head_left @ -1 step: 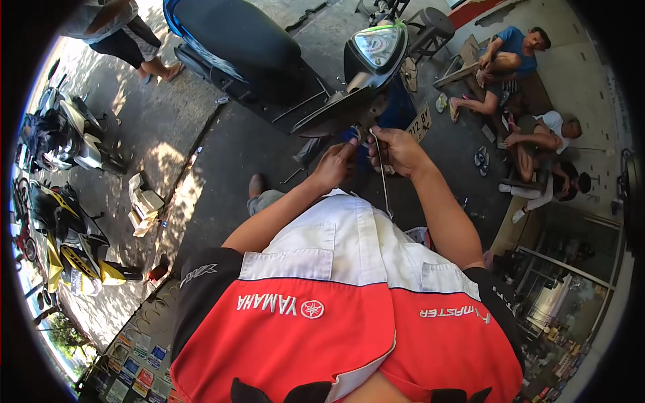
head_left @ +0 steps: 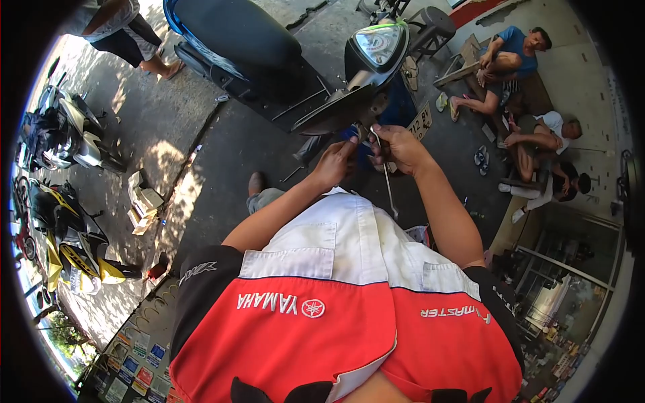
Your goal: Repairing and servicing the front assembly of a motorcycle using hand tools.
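My right hand is closed on a long thin metal rod, which hangs down toward my shirt. My left hand, just left of it, has thumb and fingers closed at the underside of a scooter's front assembly; what they hold there is too small to make out. That assembly has a dark cover and, above it, a triangular instrument panel. The scooter's black seat lies to the upper left, and a number plate sits just beyond my right hand.
Parked motorbikes line the left side, near a cardboard piece. A standing person is at upper left. Seated people are at right with loose sandals. A glass case stands at lower right, a dark stool at top.
The lower end of the rod in my right hand has swung slightly to the right. My hands stay in nearly the same place.
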`<state>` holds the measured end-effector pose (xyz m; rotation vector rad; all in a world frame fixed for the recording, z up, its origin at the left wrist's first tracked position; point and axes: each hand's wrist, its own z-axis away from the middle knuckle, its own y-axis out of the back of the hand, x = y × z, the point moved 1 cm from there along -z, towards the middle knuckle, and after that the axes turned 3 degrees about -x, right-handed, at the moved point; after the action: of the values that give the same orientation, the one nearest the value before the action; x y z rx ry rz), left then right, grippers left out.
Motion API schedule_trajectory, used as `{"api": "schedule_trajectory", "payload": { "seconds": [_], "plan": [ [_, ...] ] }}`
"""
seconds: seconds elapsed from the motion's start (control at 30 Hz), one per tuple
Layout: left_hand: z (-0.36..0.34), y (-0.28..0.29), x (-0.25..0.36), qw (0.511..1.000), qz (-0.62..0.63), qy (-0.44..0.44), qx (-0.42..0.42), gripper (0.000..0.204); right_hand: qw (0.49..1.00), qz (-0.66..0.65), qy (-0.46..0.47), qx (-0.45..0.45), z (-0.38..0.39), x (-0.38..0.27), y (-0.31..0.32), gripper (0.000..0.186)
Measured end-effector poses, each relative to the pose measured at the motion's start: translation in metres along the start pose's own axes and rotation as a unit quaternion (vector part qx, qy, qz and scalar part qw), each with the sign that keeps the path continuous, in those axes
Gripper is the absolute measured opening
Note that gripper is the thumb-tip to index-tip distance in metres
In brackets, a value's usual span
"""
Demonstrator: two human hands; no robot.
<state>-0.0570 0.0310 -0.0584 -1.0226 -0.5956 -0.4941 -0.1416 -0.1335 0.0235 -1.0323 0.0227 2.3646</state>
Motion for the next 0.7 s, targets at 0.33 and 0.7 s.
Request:
{"api": "schedule_trajectory", "payload": {
  "seconds": [0.33,0.7],
  "plan": [
    [-0.002,0.004,-0.003,0.999,-0.036,-0.018,-0.024,0.049,0.793,0.502,0.318,0.138,-0.001,-0.026,0.019,0.027],
    [-0.001,0.004,-0.006,1.0,-0.006,-0.003,-0.009,0.041,0.999,0.043,0.005,0.03,0.0,-0.006,-0.006,0.034]
  ]
}}
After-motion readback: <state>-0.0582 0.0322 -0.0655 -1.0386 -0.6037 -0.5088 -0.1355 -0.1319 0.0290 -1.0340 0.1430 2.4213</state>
